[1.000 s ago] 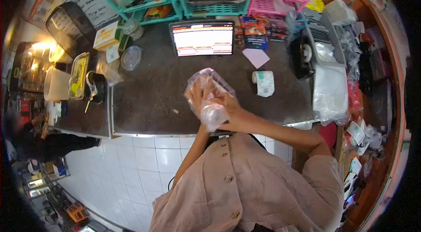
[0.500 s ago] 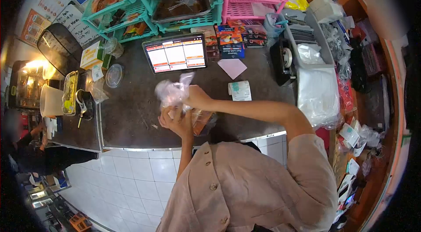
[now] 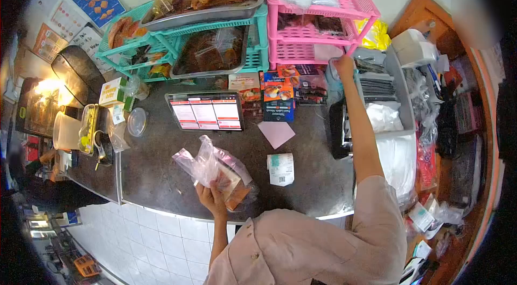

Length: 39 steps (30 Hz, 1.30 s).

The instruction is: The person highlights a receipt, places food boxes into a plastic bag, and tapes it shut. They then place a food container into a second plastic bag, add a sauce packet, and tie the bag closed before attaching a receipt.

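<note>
My left hand [image 3: 213, 199] is closed on a clear pinkish plastic bag [image 3: 203, 164] near the front edge of the dark counter. A flat brown packet [image 3: 235, 187] sits in or against the bag; which of the two I cannot make out. The bag's loose top sticks up above my fingers. My right hand [image 3: 343, 67] is stretched far forward, at the mouth of a translucent bluish cup [image 3: 334, 85] beside the pink rack. Its fingers are too small and partly hidden to show whether they grip anything.
A tablet [image 3: 206, 112] stands behind the bag. A pink paper [image 3: 276, 134] and a printed receipt [image 3: 280, 169] lie to its right. Teal racks [image 3: 257, 42] with metal trays and a pink rack [image 3: 301, 48] line the back. A grey bin [image 3: 405, 102] flanks my right arm. Another person is at far left.
My right hand has left the plastic bag and reached forward and right to the cup. My left hand still holds the bag, now lower. The view has tilted up.
</note>
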### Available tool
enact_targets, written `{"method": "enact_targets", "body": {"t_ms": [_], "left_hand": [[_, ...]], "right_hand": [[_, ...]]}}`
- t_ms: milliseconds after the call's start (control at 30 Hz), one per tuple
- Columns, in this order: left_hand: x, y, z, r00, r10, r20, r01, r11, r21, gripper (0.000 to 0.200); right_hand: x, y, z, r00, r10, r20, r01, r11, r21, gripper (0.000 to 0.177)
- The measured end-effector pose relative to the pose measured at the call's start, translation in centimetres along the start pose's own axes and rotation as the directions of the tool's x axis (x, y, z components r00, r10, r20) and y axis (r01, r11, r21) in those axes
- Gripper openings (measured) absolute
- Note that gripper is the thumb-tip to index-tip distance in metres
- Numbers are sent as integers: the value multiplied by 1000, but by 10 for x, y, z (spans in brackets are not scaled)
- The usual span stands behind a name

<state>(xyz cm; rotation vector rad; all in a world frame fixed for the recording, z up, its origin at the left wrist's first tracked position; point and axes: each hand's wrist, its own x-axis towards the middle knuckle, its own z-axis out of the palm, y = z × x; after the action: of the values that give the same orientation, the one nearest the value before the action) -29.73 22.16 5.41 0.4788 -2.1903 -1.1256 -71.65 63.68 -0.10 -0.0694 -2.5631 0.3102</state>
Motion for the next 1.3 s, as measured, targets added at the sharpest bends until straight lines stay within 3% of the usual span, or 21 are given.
{"method": "enact_targets", "body": {"t_ms": [100, 200, 300, 333, 433, 533, 633, 667, 733, 767, 800, 833, 867, 933, 1033, 1067, 1200, 1300], "left_hand": [[1, 5, 0, 998, -38, 44, 37, 999, 28, 24], [-2, 1, -3, 995, -74, 70, 74, 997, 13, 25], [-1, 4, -1, 990, -125, 63, 128, 990, -56, 27], [-1, 3, -2, 986, -148, 79, 156, 983, -100, 27], [1, -5, -10, 965, -199, 170, 227, 961, -159, 27], [2, -29, -24, 936, -213, 281, 260, 955, -141, 24], [5, -32, -32, 919, -196, 343, 271, 945, -185, 26], [3, -44, -35, 927, -162, 339, 235, 954, -186, 28], [7, -40, -36, 942, -137, 306, 198, 964, -176, 29], [12, -32, -39, 938, -100, 331, 157, 976, -150, 28], [17, -26, -41, 931, -62, 360, 115, 985, -129, 27], [19, -20, -43, 920, -21, 391, 70, 991, -111, 27], [19, -16, -46, 923, 1, 384, 45, 993, -112, 32], [20, -26, -45, 930, 93, 357, -41, 988, -149, 34], [22, -54, -45, 918, 181, 354, -154, 983, -104, 37], [24, -50, -46, 904, 240, 354, -225, 971, -83, 36], [31, -29, -54, 830, 405, 383, -424, 905, -38, 35], [33, -26, -54, 799, 473, 370, -531, 845, 67, 32]], "right_hand": [[1, 3, 7, 999, -31, -24, 32, 998, 61, 20], [-4, -21, -36, 996, 90, -25, -79, 954, 288, 12], [1, -14, -50, 994, 40, -106, -12, 967, 253, 18], [-1, -17, -63, 996, 57, -62, -38, 963, 267, 15], [1, -15, -79, 970, 12, -242, 102, 886, 452, 12], [6, -7, -81, 895, -64, -440, 276, 857, 435, 13], [-7, -23, -112, 975, 123, -186, 18, 790, 612, 15], [-19, -41, -141, 994, 94, -51, -52, 839, 541, 13], [-65, -50, -151, 953, -150, 265, -35, 809, 587, 14], [-105, -56, -151, 816, -290, 499, -270, 573, 774, 16], [-142, -72, -162, 647, -276, 711, -426, 643, 637, 11], [-176, -78, -151, 493, -326, 807, -299, 807, 509, 10], [-207, -88, -147, 478, -329, 815, -368, 767, 525, 8], [-249, -92, -128, 518, -223, 826, -319, 845, 429, 17], [-271, -87, -126, 814, -361, 454, 73, 840, 537, 19], [-270, -93, -145, 839, -220, 499, -110, 828, 549, 21], [-316, -89, -181, 892, -18, 451, -234, 836, 496, 16], [-365, -99, -176, 964, -61, 258, -24, 949, 314, 12]]}}
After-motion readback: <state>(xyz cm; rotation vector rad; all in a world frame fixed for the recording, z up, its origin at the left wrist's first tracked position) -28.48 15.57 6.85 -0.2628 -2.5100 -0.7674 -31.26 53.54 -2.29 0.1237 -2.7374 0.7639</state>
